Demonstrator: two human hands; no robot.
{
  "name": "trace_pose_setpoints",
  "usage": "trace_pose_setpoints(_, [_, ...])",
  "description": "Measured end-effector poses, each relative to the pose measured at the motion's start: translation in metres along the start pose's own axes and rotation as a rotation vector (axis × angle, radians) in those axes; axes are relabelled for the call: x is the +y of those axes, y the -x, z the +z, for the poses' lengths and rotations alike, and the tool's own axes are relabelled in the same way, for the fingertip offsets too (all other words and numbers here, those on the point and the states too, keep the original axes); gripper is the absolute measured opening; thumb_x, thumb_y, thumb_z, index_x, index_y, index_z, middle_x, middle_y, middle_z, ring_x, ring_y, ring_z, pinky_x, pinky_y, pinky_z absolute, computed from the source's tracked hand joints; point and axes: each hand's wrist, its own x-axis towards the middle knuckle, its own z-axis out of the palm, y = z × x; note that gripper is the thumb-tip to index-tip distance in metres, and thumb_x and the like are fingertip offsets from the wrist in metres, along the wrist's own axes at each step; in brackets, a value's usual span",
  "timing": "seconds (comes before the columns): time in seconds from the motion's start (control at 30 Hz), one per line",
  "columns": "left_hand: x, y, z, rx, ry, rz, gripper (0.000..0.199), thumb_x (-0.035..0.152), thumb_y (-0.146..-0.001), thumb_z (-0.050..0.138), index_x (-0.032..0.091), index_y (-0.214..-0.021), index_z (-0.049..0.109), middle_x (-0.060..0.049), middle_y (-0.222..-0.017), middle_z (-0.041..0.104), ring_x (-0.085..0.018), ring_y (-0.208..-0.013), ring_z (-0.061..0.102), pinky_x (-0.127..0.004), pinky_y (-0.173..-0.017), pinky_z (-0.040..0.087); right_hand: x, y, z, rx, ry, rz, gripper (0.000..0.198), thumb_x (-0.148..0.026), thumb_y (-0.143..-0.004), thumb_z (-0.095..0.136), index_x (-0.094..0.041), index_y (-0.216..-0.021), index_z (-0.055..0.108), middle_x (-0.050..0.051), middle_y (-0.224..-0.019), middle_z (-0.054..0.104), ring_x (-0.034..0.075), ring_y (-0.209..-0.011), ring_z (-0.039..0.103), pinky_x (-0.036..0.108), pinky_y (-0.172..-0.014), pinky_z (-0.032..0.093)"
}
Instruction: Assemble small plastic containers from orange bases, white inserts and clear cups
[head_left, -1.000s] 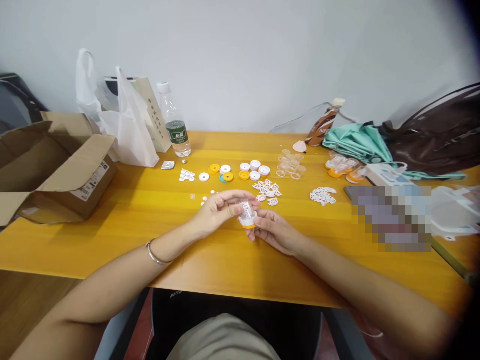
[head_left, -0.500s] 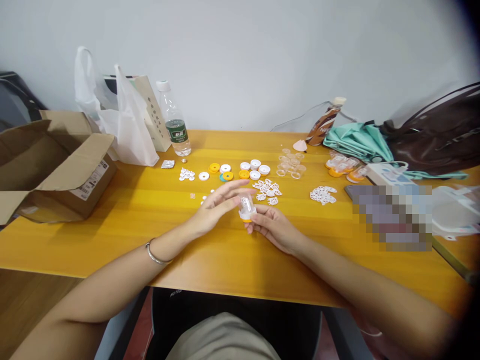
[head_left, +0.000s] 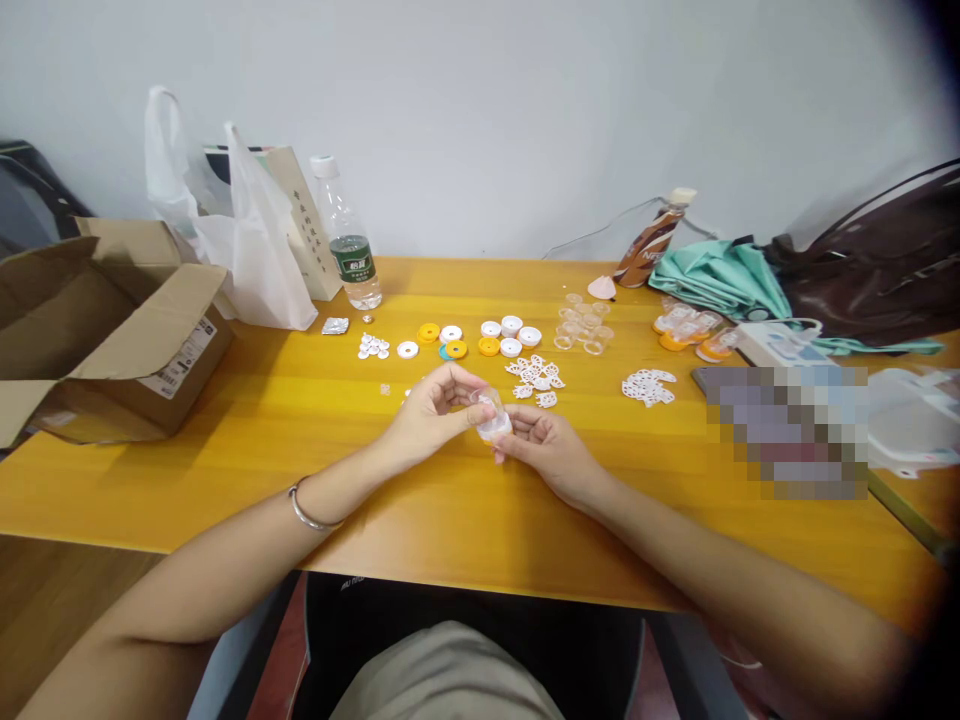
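Note:
Between my hands is a small clear plastic capsule point(head_left: 493, 426) with a white ring and an orange base. My right hand point(head_left: 551, 450) grips it low, near the base, with thumb and fingers. My left hand point(head_left: 442, 405) pinches the clear upper part from the left, its fingers curled. Just behind the hands lie white patterned cutout pieces point(head_left: 534, 374). Farther back sit white round cups point(head_left: 511, 327) and orange discs point(head_left: 428, 333), with small white knob-like parts point(head_left: 373, 347) to their left. Clear cups point(head_left: 583, 323) are grouped to the right of these.
An open cardboard box point(head_left: 142, 350), a white plastic bag point(head_left: 259, 240) and a water bottle point(head_left: 353, 250) stand at left. At right are finished-looking capsules point(head_left: 681, 328), more white cutouts point(head_left: 648, 387), a brown bottle point(head_left: 651, 245), a green folded umbrella point(head_left: 720, 283), a dark bag point(head_left: 870, 270) and a power strip point(head_left: 780, 345).
My left hand's fingers have closed from spread to curled, now holding the capsule's clear top. The capsule has tilted slightly; my right hand keeps its hold.

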Motion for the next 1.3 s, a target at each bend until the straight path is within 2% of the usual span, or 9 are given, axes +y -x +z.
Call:
trace_pose_setpoints(0.2, [-0.002, 0.004, 0.005, 0.032, 0.019, -0.045, 0.027, 0.024, -0.070, 0.071, 0.016, -0.087, 0.052, -0.001, -0.082, 0.061, -0.011, -0.076, 0.056, -0.024, -0.072, 0.043, 0.001, -0.001, 0.000, 0.050, -0.001, 0.009, 0.024, -0.026, -0.063, 0.075, -0.018, -0.082, 0.062, -0.002, -0.072, 0.061, 0.008, -0.057, 0.052, 0.022, -0.056, 0.045])
trace_pose_setpoints(0.3, [0.001, 0.004, 0.002, -0.064, 0.063, -0.057, 0.030, 0.029, -0.078, 0.064, 0.017, -0.104, 0.055, -0.008, -0.106, 0.061, -0.018, -0.101, 0.055, -0.030, -0.085, 0.042, 0.002, -0.003, -0.003, 0.024, -0.017, 0.031, 0.023, -0.027, -0.065, 0.074, -0.017, -0.082, 0.063, -0.001, -0.073, 0.061, 0.007, -0.056, 0.051, 0.021, -0.056, 0.044])
trace_pose_setpoints(0.37, [0.004, 0.003, -0.001, -0.125, 0.066, -0.054, 0.036, 0.031, -0.083, 0.057, 0.021, -0.117, 0.052, -0.009, -0.123, 0.054, -0.021, -0.115, 0.049, -0.033, -0.094, 0.038, 0.003, -0.004, -0.005, 0.024, -0.031, 0.056, 0.023, -0.028, -0.066, 0.073, -0.016, -0.082, 0.063, -0.001, -0.072, 0.061, 0.006, -0.055, 0.050, 0.021, -0.056, 0.043])
trace_pose_setpoints(0.43, [0.006, 0.002, -0.004, -0.153, 0.023, -0.055, 0.038, 0.029, -0.084, 0.055, 0.023, -0.121, 0.051, -0.008, -0.128, 0.052, -0.021, -0.118, 0.047, -0.034, -0.097, 0.037, 0.003, -0.005, -0.005, 0.036, -0.046, 0.070, 0.022, -0.027, -0.066, 0.073, -0.016, -0.082, 0.063, -0.002, -0.071, 0.061, 0.006, -0.055, 0.051, 0.020, -0.057, 0.042])
trace_pose_setpoints(0.5, [0.006, 0.001, -0.006, -0.151, -0.053, -0.071, 0.034, 0.027, -0.083, 0.057, 0.021, -0.116, 0.057, -0.008, -0.122, 0.057, -0.020, -0.110, 0.052, -0.034, -0.093, 0.039, 0.003, -0.005, -0.005, 0.040, -0.052, 0.069, 0.022, -0.027, -0.065, 0.074, -0.016, -0.081, 0.063, -0.002, -0.070, 0.060, 0.006, -0.055, 0.051, 0.021, -0.057, 0.042])
trace_pose_setpoints(0.6, [0.001, 0.000, -0.004, -0.060, -0.098, -0.060, 0.028, 0.026, -0.077, 0.064, 0.018, -0.103, 0.062, -0.007, -0.103, 0.064, -0.017, -0.091, 0.059, -0.030, -0.083, 0.044, 0.002, -0.005, -0.004, 0.056, -0.037, 0.045, 0.024, -0.027, -0.064, 0.075, -0.016, -0.079, 0.061, -0.003, -0.069, 0.060, 0.006, -0.055, 0.051, 0.021, -0.057, 0.043])
trace_pose_setpoints(0.77, [-0.004, 0.001, 0.004, 0.058, -0.026, -0.035, 0.028, 0.021, -0.066, 0.074, 0.016, -0.088, 0.058, 0.000, -0.077, 0.061, -0.010, -0.071, 0.055, -0.023, -0.069, 0.044, 0.002, -0.004, -0.002, 0.079, -0.030, 0.025, 0.030, -0.027, -0.059, 0.078, -0.017, -0.077, 0.056, -0.004, -0.068, 0.060, 0.007, -0.056, 0.051, 0.021, -0.054, 0.043])
trace_pose_setpoints(1.07, [-0.001, 0.000, -0.002, -0.051, -0.051, -0.035, 0.025, 0.023, -0.071, 0.069, 0.016, -0.094, 0.060, -0.003, -0.088, 0.061, -0.013, -0.082, 0.056, -0.026, -0.077, 0.043, -0.001, -0.003, -0.002, 0.047, -0.018, 0.053, 0.031, -0.027, -0.056, 0.079, -0.017, -0.075, 0.056, -0.004, -0.066, 0.061, 0.006, -0.054, 0.051, 0.021, -0.052, 0.042])
trace_pose_setpoints(1.3, [-0.006, 0.004, 0.000, 0.010, -0.201, -0.039, 0.031, 0.026, -0.066, 0.074, 0.016, -0.091, 0.058, -0.003, -0.081, 0.061, -0.013, -0.076, 0.055, -0.026, -0.072, 0.042, 0.002, -0.001, -0.001, 0.082, 0.021, 0.031, 0.035, -0.026, -0.056, 0.079, -0.018, -0.075, 0.052, -0.005, -0.066, 0.060, 0.006, -0.056, 0.054, 0.021, -0.055, 0.042])
